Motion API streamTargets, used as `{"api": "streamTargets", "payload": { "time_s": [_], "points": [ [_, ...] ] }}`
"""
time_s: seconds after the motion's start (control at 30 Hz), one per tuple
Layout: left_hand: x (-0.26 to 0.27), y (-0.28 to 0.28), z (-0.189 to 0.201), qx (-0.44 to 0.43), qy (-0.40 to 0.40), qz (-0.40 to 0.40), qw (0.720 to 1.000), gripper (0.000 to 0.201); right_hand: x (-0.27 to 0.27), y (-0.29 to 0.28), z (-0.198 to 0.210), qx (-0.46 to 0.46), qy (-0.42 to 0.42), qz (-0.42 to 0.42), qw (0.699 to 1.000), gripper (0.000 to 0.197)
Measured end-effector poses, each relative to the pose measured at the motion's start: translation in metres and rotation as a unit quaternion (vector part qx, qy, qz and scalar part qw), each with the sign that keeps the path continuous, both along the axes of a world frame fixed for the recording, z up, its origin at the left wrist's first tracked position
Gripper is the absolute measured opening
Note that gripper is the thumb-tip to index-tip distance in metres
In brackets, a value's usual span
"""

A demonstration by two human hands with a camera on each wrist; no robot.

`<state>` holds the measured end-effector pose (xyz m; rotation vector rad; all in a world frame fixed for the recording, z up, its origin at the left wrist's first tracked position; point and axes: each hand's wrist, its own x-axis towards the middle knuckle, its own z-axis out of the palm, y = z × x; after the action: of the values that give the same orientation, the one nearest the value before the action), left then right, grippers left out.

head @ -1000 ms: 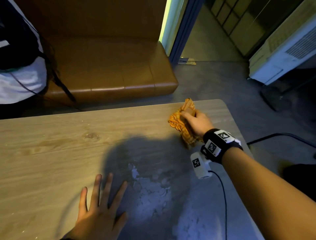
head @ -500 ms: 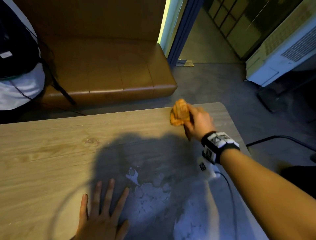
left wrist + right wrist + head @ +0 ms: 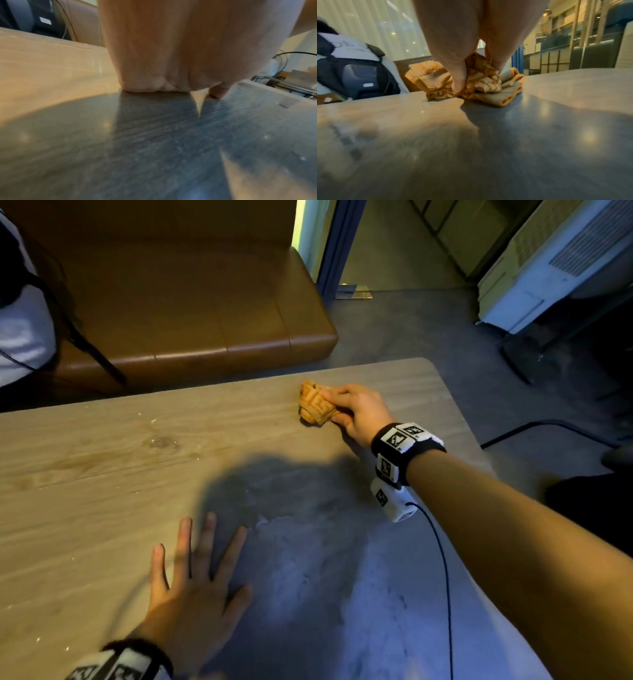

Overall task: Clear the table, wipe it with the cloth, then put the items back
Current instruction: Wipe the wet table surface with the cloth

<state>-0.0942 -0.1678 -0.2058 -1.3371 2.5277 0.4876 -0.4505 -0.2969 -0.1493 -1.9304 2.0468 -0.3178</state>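
A bunched orange patterned cloth [image 3: 313,405] lies on the wooden table [image 3: 102,474] near its far right corner. My right hand [image 3: 356,410] grips the cloth and presses it onto the tabletop; in the right wrist view the thumb [image 3: 457,82] and fingers curl round the cloth [image 3: 481,83]. My left hand [image 3: 191,587] rests flat on the near part of the table with fingers spread, holding nothing. In the left wrist view the palm [image 3: 163,67] sits on the table surface [image 3: 51,75].
A brown bench seat [image 3: 191,313] stands behind the table's far edge, with a person in white and a dark backpack [image 3: 359,75] at its left. Right of the table are grey floor, a black cable [image 3: 548,428] and a white appliance [image 3: 555,265]. Wet streaks [image 3: 308,559] mark the near tabletop.
My right hand has slid the cloth to the left and toward the far edge, then back down flat onto the table. The left hand has stayed flat in about the same place.
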Motion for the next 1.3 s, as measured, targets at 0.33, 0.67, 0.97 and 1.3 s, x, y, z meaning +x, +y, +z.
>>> {"api": "streamTargets", "payload": {
  "time_s": [0.33, 0.67, 0.97, 1.3],
  "points": [
    [-0.015, -0.005, 0.032, 0.104, -0.072, 0.051, 0.991, 0.073, 0.021, 0.221, -0.010, -0.010, -0.086, 0.020, 0.996, 0.041],
    [-0.028, 0.054, 0.044, 0.116, -0.072, 0.070, 0.988, 0.101, 0.015, 0.329, 0.043, 0.163, -0.254, -0.018, 0.953, 0.054],
    [-0.029, 0.053, 0.049, 0.143, -0.111, 0.067, 0.981, 0.095, 0.016, 0.300, 0.014, 0.145, 0.091, -0.023, 0.985, 0.078],
    [-0.028, 0.045, 0.054, 0.183, -0.131, 0.050, 0.973, 0.103, -0.013, 0.209, 0.029, 0.025, 0.000, -0.116, 0.993, 0.058]
  ]
}}
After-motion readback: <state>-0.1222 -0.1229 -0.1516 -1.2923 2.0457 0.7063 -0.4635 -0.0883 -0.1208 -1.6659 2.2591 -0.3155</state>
